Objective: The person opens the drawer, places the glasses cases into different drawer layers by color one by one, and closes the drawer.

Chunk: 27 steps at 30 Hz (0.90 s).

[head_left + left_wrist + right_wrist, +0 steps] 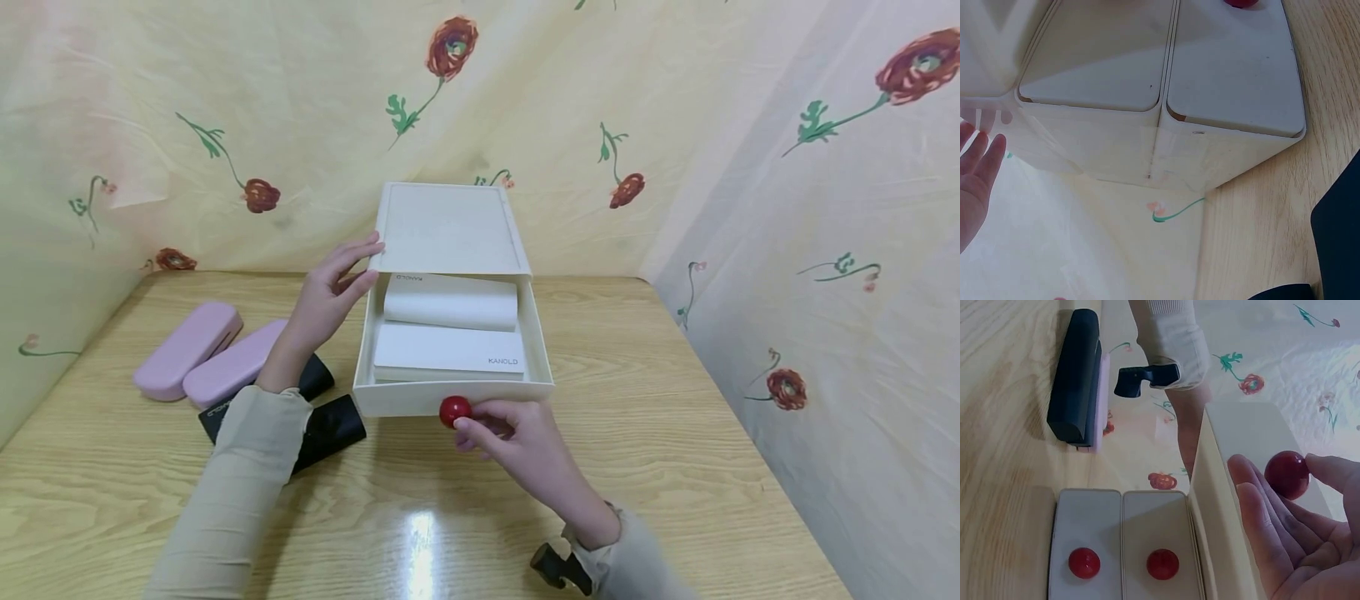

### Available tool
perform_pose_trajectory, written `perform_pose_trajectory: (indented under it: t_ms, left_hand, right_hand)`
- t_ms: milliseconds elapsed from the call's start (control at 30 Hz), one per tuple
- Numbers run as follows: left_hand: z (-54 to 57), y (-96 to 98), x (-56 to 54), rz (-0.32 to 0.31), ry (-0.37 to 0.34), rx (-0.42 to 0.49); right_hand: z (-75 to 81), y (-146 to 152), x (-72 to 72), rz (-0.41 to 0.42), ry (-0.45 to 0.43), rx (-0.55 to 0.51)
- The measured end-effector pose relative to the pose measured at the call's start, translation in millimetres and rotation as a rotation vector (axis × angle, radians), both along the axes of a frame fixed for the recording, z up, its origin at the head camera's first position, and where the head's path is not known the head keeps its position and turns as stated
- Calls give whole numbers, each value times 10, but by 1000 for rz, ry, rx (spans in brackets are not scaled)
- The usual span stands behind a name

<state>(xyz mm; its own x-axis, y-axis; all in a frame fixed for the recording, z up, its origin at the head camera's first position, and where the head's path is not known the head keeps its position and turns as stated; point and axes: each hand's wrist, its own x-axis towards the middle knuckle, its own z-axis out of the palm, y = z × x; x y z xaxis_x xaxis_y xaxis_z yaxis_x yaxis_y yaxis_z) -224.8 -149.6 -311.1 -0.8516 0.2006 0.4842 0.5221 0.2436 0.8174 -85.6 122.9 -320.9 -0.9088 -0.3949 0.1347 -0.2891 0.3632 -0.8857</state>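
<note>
A cream drawer cabinet (450, 229) has its top drawer (420, 400) pulled out. Inside lie two white cases (450, 346) printed "KANOLD", one behind the other. My right hand (521, 446) pinches the round red knob (454, 411) on the drawer front between thumb and fingers. In the right wrist view, two lower drawers with red knobs (1163, 564) show beside the pulled one. My left hand (326, 292) rests its extended fingers against the cabinet's left upper edge. The left wrist view shows those fingers (988, 165) along the cabinet's side.
Left of the cabinet, two pink cases (187, 350) lie side by side on the wooden table (637, 400). Two black cases (330, 429) are near them, partly hidden by my left sleeve. A flower-patterned cloth (322, 100) hangs behind and along both sides.
</note>
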Motion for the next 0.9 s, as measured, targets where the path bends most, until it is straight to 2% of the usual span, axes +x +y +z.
perform_pose_trajectory:
  t_ms: [367, 900]
  left_hand:
    - [-9, 0, 2, -7, -6, 8]
    - [-2, -8, 2, -13, -4, 5]
  right_hand:
    - [-46, -31, 13, -34, -51, -118]
    - [14, -90, -14, -62, -38, -164]
